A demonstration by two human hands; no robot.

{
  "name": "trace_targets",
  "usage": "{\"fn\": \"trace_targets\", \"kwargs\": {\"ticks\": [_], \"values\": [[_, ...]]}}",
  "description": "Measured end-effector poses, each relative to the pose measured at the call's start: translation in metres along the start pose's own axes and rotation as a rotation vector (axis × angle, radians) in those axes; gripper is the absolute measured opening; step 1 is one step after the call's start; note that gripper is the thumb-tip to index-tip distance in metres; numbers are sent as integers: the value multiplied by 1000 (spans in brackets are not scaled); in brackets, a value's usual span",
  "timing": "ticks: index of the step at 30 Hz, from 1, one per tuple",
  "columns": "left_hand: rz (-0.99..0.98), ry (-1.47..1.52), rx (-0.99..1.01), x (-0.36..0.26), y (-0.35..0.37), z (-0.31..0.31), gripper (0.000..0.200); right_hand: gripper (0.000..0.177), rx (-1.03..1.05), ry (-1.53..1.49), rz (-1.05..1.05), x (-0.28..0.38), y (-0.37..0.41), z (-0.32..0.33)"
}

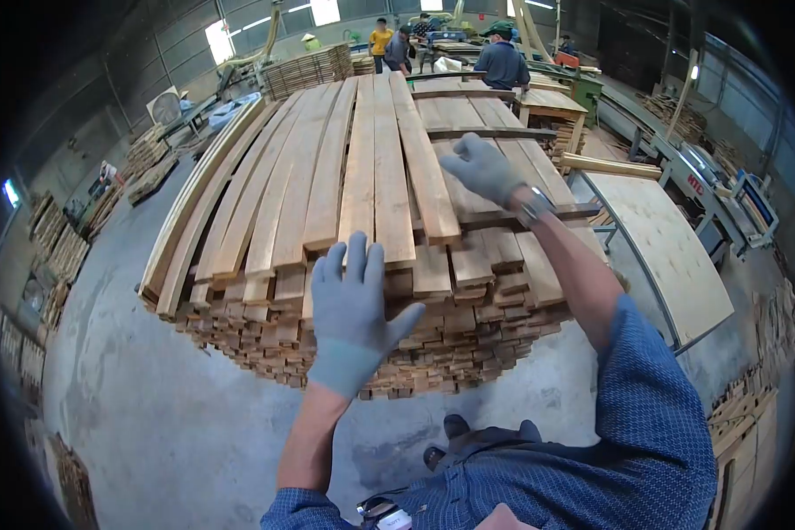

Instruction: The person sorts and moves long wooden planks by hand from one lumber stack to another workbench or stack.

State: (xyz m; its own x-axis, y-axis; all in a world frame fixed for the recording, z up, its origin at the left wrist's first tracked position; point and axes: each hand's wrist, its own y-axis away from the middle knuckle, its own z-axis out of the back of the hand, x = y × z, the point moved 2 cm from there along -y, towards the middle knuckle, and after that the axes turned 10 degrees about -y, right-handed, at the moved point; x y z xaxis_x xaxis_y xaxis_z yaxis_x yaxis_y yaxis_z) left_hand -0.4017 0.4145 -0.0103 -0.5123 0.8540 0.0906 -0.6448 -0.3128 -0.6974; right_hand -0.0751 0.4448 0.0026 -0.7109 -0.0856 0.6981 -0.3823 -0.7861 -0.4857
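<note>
A large stack of wooden planks (pixel 327 181) fills the middle of the view, with long boards lying side by side on top. My left hand (pixel 352 309), in a grey glove, is spread with its fingertips at the near ends of the middle boards. Also gloved, my right hand (pixel 486 170) is over the right part of the stack, beside a plank (pixel 422 168) that lies slightly askew. Its fingers look bent, and what they hold, if anything, cannot be made out. Dark cross strips (pixel 490 133) lie across the lower boards at the right.
A pale panel (pixel 662 247) on a metal frame stands at the right, with a long machine (pixel 702 190) behind it. Several people work at the back, one in a dark cap (pixel 501 62). More wood piles (pixel 148 155) stand at the left on the concrete floor (pixel 150 371).
</note>
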Motion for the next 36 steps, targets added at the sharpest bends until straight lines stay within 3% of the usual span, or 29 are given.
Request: {"fn": "trace_targets", "kwargs": {"ticks": [1, 4, 5, 8, 9, 12, 15, 17, 21, 24, 27, 30, 36], "values": [[-45, -128, 15, 7, -6, -13, 83, 65, 13, 53, -91, -15, -25, -8], [-82, -76, 214, 23, -24, -40, 83, 73, 272, 219, -246, -35, -68, -41], [-85, -80, 262, 26, -28, -36, 74, 80, 225, 279, -218, -38, -73, -52], [-174, -41, 279, 32, -33, -38, 68, 88, 148, -19, -271, -50, -73, -67], [-193, -55, 285, 33, -36, -38, 66, 92, 126, 36, -253, -52, -76, -68], [-277, -136, 261, 37, -44, -36, 59, 93, 251, 36, -423, -29, -81, -47], [-505, -333, 214, 33, -51, -48, 49, 72, 260, 194, -356, -19, -85, -36], [-523, -373, 220, 30, -55, -55, 44, 58, 254, 290, -341, 5, -77, -22], [-573, -467, 296, 29, -61, -63, 35, 53, 247, 316, -336, 18, -69, -17], [-488, -200, -91, 44, -69, -59, 28, 46, 112, 244, -323, -6, -71, -33], [-151, 230, -216, 38, -71, -42, 27, 40, -9, 162, -276, -15, -77, -52], [-45, 398, -258, 23, -62, -49, 28, 49, 36, 201, -301, 17, -71, -57], [42, 487, -197, 6, -30, -66, 31, 41, 70, 54, -163, 27, -60, -64]]}}
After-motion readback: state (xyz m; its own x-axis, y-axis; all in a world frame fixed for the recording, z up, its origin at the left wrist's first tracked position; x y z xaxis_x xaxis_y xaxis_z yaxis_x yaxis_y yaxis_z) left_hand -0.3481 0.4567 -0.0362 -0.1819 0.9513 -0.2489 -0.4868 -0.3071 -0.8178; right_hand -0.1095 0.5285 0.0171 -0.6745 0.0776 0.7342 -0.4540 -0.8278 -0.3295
